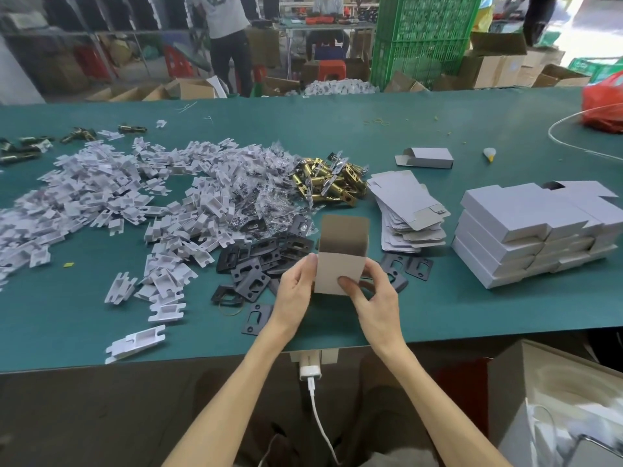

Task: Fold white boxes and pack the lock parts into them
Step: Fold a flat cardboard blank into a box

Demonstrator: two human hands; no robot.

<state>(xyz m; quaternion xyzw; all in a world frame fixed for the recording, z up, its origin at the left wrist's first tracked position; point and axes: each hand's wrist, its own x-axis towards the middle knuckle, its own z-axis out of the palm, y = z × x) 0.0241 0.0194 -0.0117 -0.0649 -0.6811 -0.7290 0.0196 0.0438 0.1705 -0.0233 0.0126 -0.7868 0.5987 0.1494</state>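
Both hands at frame centre: left hand and right hand pinch upright white box, top flap open, above black plates on green table.

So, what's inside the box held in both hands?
Only bare brown cardboard shows through the open top of the box; its front wall hides the bottom.
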